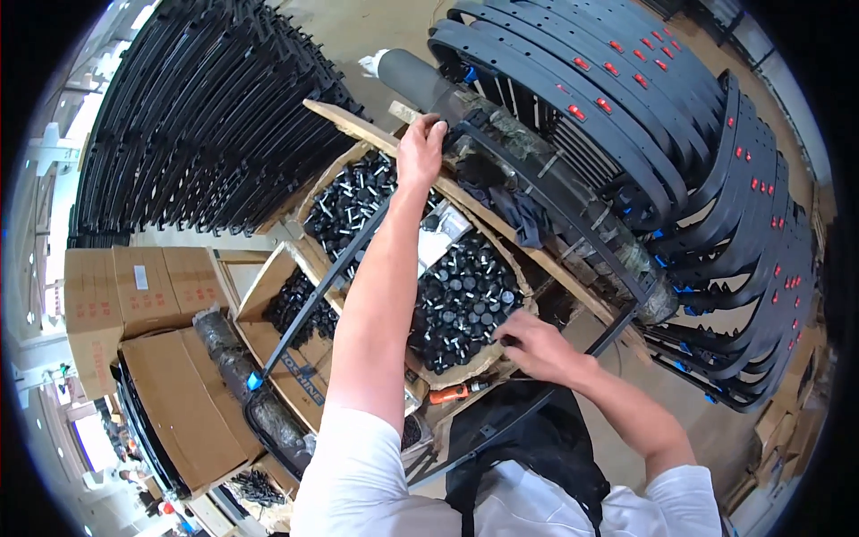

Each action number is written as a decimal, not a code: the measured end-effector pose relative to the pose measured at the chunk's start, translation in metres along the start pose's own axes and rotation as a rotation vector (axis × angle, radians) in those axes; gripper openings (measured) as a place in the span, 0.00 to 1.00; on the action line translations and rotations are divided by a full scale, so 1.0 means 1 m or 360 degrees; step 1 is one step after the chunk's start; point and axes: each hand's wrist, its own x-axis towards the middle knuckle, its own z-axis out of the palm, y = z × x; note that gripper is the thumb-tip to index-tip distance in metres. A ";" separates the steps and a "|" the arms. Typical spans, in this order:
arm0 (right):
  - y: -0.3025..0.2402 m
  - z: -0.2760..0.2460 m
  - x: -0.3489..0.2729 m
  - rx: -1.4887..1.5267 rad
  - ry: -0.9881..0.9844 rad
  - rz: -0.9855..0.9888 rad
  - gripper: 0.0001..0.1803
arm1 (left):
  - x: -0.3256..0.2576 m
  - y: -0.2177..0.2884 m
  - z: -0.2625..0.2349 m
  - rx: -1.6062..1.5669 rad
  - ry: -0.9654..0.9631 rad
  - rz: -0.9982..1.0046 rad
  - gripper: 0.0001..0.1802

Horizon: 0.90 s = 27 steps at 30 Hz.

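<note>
A black metal tube frame point(313, 302) lies at a slant across the work area in front of me. At its far corner, my left hand point(419, 154) is closed around the tube. My right hand point(541, 349) pinches a small black-headed bolt point(509, 340) at its fingertips, though the fingers partly hide it. Just left of that hand is an open cardboard box point(523, 277) heaped with black-headed bolts point(465, 300). More such bolts point(349, 201) fill the box's far part, beyond a white sheet. My left forearm covers part of the boxes and frame.
Wrapped rollers point(591, 215) lie under the frame's far right side. An orange-handled tool point(449, 394) rests near the box. Stacked black frames point(197, 125) stand far left; curved black parts with red pieces point(573, 80) fill the right. Cardboard cartons point(183, 398) stand left.
</note>
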 end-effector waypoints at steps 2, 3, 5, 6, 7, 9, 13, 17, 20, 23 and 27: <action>-0.018 -0.034 -0.031 0.0104 0.0125 0.0155 0.18 | 0.005 -0.004 0.015 -0.0001 -0.0022 0.0094 0.22; -0.023 -0.042 -0.036 0.0222 0.0189 0.0281 0.17 | 0.007 -0.015 0.012 -0.0026 -0.0011 0.0099 0.21; -0.025 -0.055 -0.058 0.0238 0.0286 0.0358 0.17 | 0.007 -0.021 0.019 -0.0346 -0.0080 0.0117 0.20; -0.024 -0.060 -0.068 0.0241 0.0357 0.0427 0.17 | 0.005 -0.020 0.022 -0.0240 -0.0078 0.0158 0.20; -0.026 -0.064 -0.077 0.0247 0.0379 0.0438 0.17 | 0.005 -0.019 0.021 -0.0133 -0.0068 0.0201 0.19; -0.027 -0.068 -0.092 0.0242 0.0537 0.0508 0.16 | 0.004 -0.019 0.020 -0.0085 -0.0044 0.0235 0.19; -0.027 -0.073 -0.116 0.0253 0.0634 0.0637 0.16 | -0.001 -0.011 0.023 0.0017 -0.0094 0.0279 0.18; -0.026 -0.078 -0.126 0.0154 0.0801 0.0618 0.16 | 0.004 -0.024 0.021 0.0037 -0.0211 0.0573 0.18; -0.019 -0.083 -0.134 -0.0080 0.1028 0.0578 0.15 | 0.009 -0.032 0.027 -0.0052 -0.0236 0.0518 0.19; -0.017 -0.097 -0.141 -0.0249 0.1017 0.0731 0.17 | 0.013 -0.033 0.031 0.0120 -0.0153 0.0437 0.17; 0.002 -0.108 -0.148 -0.0447 0.1252 0.0786 0.17 | 0.015 -0.037 0.032 -0.0260 -0.0132 0.0435 0.17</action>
